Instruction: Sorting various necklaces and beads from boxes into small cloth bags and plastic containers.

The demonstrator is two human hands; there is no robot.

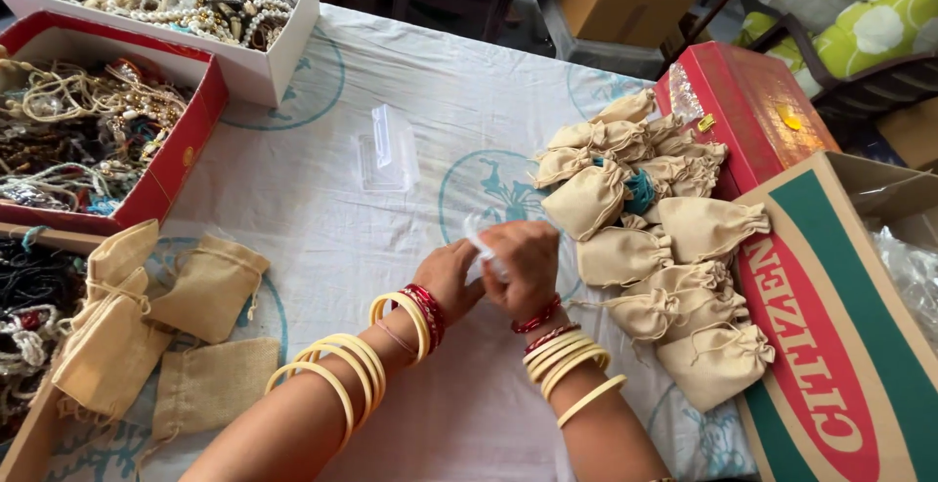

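**Q:** What do the hands hold here?

**A:** My left hand (447, 280) and right hand (523, 265) are together above the tablecloth (322, 238), both pinched on a small clear plastic packet (481, 241); its top corner pokes up between my fingers. The rest is hidden in my grip, so I cannot tell what is inside.

**Q:** How is this step best handled?

**A:** In my judgement, by keeping the pinch close to the packet's edge and working over bare cloth, so that anything slipping out lands where I can see it.

**Q:** What lies around?

**A:** Just to the right, a heap of filled, tied cloth pouches (655, 248), resting against a red box (747, 111) and a cardboard carton (840, 345). To the left, flat empty pouches (210, 287). Further back, a clear plastic case (388, 148), and two trays of tangled beads and necklaces: a red-sided one (181, 150) and a white one (283, 42).

**Q:** Anything in the way?

**A:** The heap is near my right wrist, and my loose bangles (572, 360) could snag a drawstring.
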